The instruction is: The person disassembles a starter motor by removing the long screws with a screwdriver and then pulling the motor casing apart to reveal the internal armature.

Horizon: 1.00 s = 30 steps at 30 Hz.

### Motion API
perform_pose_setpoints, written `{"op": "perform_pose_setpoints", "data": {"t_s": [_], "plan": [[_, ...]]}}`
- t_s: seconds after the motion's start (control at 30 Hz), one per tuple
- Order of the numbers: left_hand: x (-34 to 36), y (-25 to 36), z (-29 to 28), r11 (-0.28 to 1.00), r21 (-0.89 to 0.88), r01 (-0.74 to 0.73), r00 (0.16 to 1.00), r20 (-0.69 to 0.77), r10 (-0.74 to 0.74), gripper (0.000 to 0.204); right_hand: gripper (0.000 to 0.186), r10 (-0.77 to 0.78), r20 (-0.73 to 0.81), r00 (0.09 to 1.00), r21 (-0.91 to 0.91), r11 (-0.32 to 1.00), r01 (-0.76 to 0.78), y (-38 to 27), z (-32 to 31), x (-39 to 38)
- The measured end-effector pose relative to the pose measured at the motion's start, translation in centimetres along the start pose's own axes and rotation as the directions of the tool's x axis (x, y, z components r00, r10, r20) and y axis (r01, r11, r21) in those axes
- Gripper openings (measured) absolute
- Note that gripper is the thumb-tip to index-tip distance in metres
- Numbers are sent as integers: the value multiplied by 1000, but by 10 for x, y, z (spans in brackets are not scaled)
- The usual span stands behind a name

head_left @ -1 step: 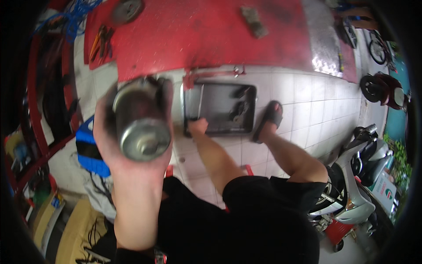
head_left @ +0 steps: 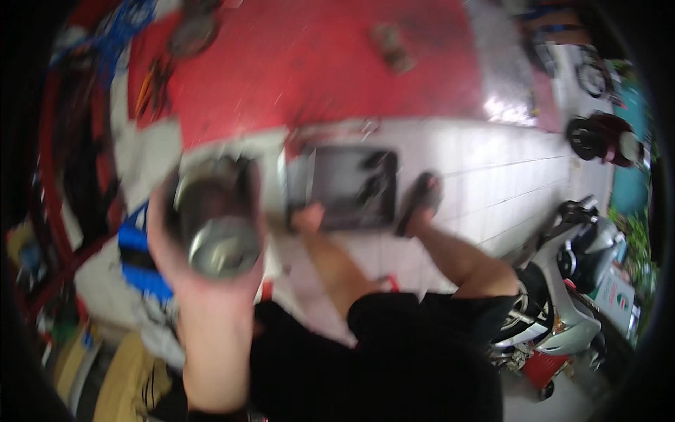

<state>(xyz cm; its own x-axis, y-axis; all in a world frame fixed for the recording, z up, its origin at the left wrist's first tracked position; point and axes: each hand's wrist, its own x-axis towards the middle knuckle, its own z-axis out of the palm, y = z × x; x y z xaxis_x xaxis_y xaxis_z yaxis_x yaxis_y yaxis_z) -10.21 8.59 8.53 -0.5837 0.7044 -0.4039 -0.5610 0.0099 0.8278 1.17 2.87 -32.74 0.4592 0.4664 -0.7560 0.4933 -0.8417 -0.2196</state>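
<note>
Metal can: a grey metal can (head_left: pixel 223 250), round end toward the camera, is held up in the air at the left, in front of the tiled floor (head_left: pixel 485 186) and below the near left corner of the red platform (head_left: pixel 281 63).
Left hand: the left hand (head_left: pixel 184 278) cups the can from below, fingers spread about as wide as its body and closed around its sides; the fingertips are lost in blur.
Right hand: a bare limb, which seems to be the right arm, reaches to the tray's near left corner; its end looks like the right hand (head_left: pixel 308 216), but I cannot tell whether the fingers grip the rim or only rest there.
Tray: the dark tray (head_left: pixel 334 186) is on the floor just off the platform's near edge, with dark parts (head_left: pixel 373 188) along its right side.
Platform: pliers (head_left: pixel 159 88) lie by its left edge, a round metal piece (head_left: pixel 193 32) nearer the far left corner, a grey block (head_left: pixel 392 48) right of the middle.
Just changed: the whole view slides down and slightly left and blurs more, so the head seems to move; the can drops a little further than the tray does and looks slightly smaller.
What that means: the hold itself looks the same; the can remains in the hand, apart from tray and platform.
</note>
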Motion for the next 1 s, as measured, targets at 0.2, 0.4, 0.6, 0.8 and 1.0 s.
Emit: {"op": "perform_pose_setpoints", "data": {"t_s": [0.2,0.4,0.6,0.8,1.0], "plan": [[-10,-21,-21,973,177,-146,984,-72,161,55,57,66,92,994,-95,994,-57,10,-3,-13],[7,-18,3,893,-412,181,947,-173,-271,32,62,4,119,993,-151,988,14,27,-61,-23],[12,-36,17,648,-594,476,840,88,-536,22,55,-286,73,955,-154,943,294,24,-193,-42],[9,-86,24,602,-617,508,825,147,-545,25,30,-495,208,844,538,779,324,-44,-323,-86],[-34,-106,67,607,-470,641,752,224,-620,25,19,-711,44,702,791,454,410,-93,-399,-167]]}}
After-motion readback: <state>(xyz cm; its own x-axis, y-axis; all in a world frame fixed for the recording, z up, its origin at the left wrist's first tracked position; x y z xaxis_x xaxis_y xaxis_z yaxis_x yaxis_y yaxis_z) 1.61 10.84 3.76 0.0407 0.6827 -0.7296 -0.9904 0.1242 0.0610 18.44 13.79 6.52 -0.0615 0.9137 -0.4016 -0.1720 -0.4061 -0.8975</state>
